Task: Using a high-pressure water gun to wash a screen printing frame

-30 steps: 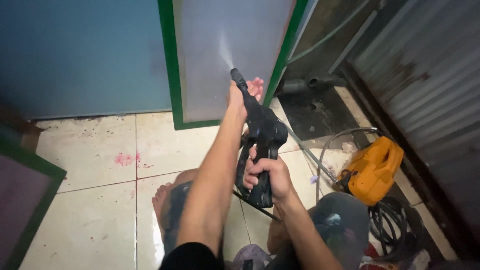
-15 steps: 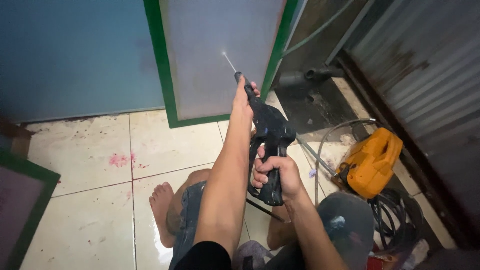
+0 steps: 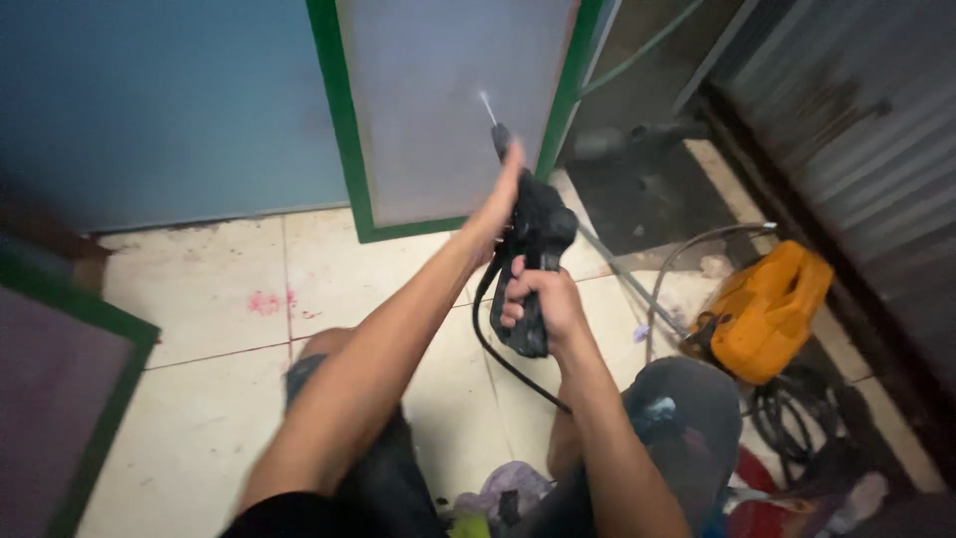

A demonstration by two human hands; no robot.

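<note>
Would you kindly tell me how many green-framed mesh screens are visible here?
2: one green-framed grey mesh screen leans on the blue wall ahead; another sits at the left edge, partly cut off. Others may be hidden.

Spray gun (image 3: 533,254) before framed panel (image 3: 448,100); pressure washer (image 3: 762,309) right, on floor (image 3: 209,289).

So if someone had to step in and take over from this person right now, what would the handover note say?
Left hand: steadying the front of the black spray gun, near the nozzle.
Right hand: gripping the gun's handle, its black hose looping down between the knees.
The gun is spraying onto the green-framed grey panel leaning on the blue wall.
The orange pressure washer sits on the floor to the right.
Another green-framed panel lies at the left.
How much of the panel is already cleaned cannot be told.
</note>
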